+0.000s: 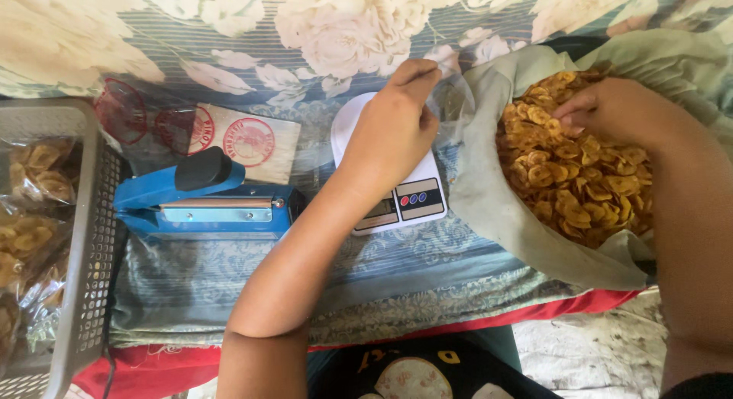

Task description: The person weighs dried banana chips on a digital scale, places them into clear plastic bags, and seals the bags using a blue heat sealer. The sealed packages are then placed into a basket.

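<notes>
Hands at a packing station on a flowered cloth [229, 277]. Left hand [393, 128] pinches the mouth of a clear plastic bag [452, 97] between thumb and fingertips, holding it over a white kitchen scale [397, 197]. Right hand [611, 109] rests in a large sack [496, 208] of golden banana chips [580, 181], fingers curled onto the chips. Blue heat sealer [202, 200] lies left of the scale; grey mesh basket [88, 239] of filled packets stands at far left.
</notes>
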